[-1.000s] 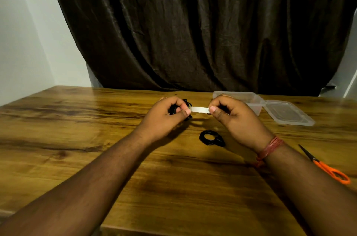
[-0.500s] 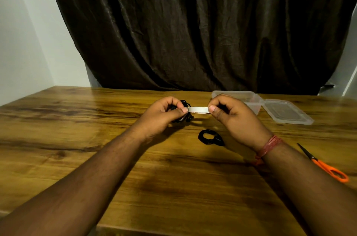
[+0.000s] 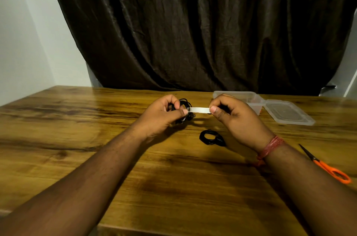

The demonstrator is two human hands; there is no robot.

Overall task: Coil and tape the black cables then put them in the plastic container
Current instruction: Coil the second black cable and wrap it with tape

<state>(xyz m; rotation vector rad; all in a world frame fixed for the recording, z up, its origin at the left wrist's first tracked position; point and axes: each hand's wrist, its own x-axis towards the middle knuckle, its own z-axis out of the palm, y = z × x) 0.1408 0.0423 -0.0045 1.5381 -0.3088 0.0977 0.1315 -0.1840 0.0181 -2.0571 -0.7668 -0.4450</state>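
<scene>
My left hand grips a coiled black cable above the wooden table. A strip of white tape stretches level from that coil to my right hand, which pinches its other end between thumb and forefinger. A second coiled black cable lies on the table just below and between my hands. The clear plastic container stands open behind my right hand, partly hidden by it.
The container's clear lid lies flat to its right. Orange-handled scissors rest near the right edge of the table. A dark curtain hangs behind the table's far edge.
The visible span of tape between my hands has grown a little longer. Both hands stay in nearly the same place above the table.
</scene>
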